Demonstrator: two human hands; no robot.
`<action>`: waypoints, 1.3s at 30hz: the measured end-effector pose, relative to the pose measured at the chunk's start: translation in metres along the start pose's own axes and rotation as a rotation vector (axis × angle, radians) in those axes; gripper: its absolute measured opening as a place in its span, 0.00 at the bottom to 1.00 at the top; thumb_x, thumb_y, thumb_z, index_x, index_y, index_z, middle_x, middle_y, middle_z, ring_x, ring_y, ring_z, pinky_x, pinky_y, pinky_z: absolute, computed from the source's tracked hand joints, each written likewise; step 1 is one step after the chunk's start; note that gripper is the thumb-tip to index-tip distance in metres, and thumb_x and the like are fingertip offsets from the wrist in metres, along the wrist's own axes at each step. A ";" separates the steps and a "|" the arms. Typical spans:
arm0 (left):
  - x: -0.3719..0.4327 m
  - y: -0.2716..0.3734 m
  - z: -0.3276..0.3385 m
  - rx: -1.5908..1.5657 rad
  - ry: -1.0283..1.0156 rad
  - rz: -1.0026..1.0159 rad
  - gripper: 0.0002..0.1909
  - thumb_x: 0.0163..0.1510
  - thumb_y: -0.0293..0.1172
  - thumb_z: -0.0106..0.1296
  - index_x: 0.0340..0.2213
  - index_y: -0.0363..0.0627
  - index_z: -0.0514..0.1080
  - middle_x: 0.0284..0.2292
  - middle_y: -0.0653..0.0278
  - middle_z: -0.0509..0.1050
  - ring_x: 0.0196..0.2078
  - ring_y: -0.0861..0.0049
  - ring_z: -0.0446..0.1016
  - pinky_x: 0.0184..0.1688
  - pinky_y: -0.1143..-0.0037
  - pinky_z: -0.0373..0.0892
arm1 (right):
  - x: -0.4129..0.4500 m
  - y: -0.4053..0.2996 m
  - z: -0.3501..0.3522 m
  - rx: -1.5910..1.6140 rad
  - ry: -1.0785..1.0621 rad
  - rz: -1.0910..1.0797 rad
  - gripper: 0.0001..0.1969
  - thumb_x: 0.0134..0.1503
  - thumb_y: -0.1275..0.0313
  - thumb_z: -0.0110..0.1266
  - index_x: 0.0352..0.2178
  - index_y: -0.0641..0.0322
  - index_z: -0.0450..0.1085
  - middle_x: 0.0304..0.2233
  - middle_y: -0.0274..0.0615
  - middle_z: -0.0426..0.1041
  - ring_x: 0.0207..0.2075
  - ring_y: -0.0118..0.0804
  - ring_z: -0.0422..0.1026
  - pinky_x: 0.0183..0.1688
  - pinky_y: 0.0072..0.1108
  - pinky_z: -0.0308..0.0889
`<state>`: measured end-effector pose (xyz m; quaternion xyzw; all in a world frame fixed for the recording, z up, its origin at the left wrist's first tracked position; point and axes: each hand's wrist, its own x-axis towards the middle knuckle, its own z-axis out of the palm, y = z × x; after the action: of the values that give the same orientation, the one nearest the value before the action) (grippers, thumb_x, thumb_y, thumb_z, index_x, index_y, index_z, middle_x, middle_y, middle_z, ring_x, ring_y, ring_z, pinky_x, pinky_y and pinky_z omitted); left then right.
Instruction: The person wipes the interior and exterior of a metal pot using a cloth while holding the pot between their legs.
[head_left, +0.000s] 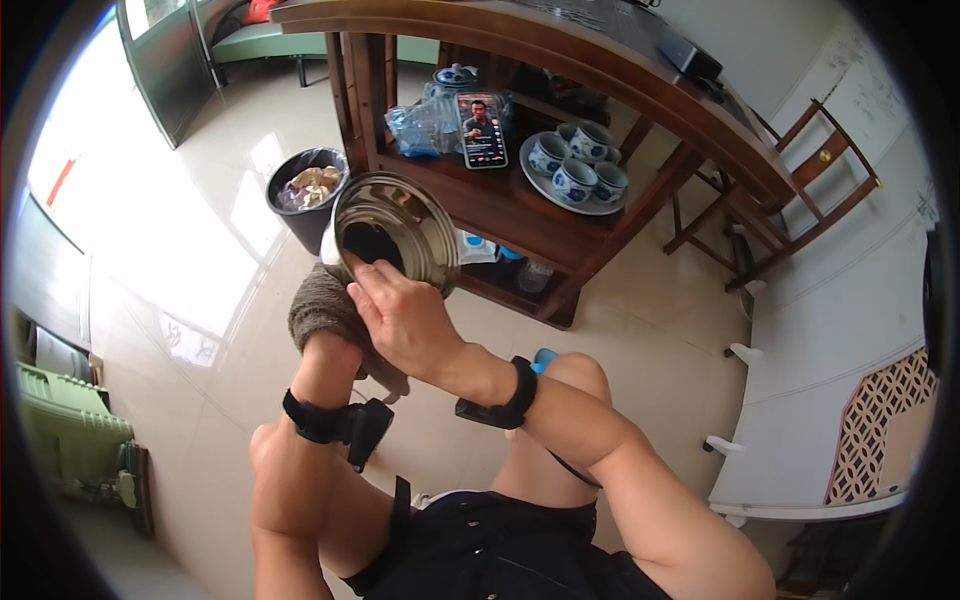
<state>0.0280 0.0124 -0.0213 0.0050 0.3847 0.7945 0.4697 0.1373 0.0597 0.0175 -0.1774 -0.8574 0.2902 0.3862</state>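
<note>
A shiny stainless steel bowl or pot (424, 225) is tilted, its opening towards me, with something dark inside at the bottom. A brown-grey towel (322, 304) wraps my left hand (337, 300), which is against the outside of the vessel from below; its fingers are hidden by the cloth. My right hand (409, 319) is at the near rim, with fingers reaching over it into the vessel; whether they pinch the rim cannot be told. Both wrists wear black straps with small devices.
Ahead stands a dark wooden table (480, 34); its shelf bears a phone (484, 142), a plastic bag (424, 127) and a plate (536, 176) of blue-and-white cups. A lined waste bin (304, 221) stands behind the vessel. A wooden chair (821, 180) is at right.
</note>
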 end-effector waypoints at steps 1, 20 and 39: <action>0.000 0.002 -0.004 -0.028 -0.023 0.007 0.13 0.59 0.33 0.37 0.40 0.42 0.68 0.35 0.60 0.73 0.35 0.72 0.72 0.37 0.72 0.70 | 0.000 -0.002 0.001 0.007 0.017 -0.006 0.13 0.58 0.70 0.44 0.41 0.68 0.66 0.31 0.53 0.69 0.29 0.56 0.69 0.29 0.36 0.66; -0.012 0.006 0.015 1.192 0.016 0.597 0.43 0.33 0.36 0.66 0.51 0.41 0.57 0.41 0.52 0.70 0.44 0.63 0.70 0.47 0.72 0.66 | 0.010 0.002 -0.036 0.019 0.071 -0.035 0.10 0.57 0.69 0.49 0.24 0.63 0.67 0.13 0.41 0.67 0.13 0.32 0.66 0.17 0.20 0.58; 0.024 -0.018 -0.031 0.635 -0.237 0.184 0.14 0.54 0.34 0.46 0.39 0.38 0.69 0.33 0.62 0.73 0.33 0.76 0.70 0.38 0.76 0.67 | 0.000 -0.003 -0.068 0.051 0.030 0.020 0.10 0.56 0.70 0.52 0.23 0.65 0.67 0.11 0.35 0.64 0.13 0.21 0.61 0.17 0.16 0.56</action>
<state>0.0164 0.0165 -0.0633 0.2778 0.5534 0.6681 0.4125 0.1895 0.0822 0.0553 -0.1803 -0.8422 0.3130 0.4004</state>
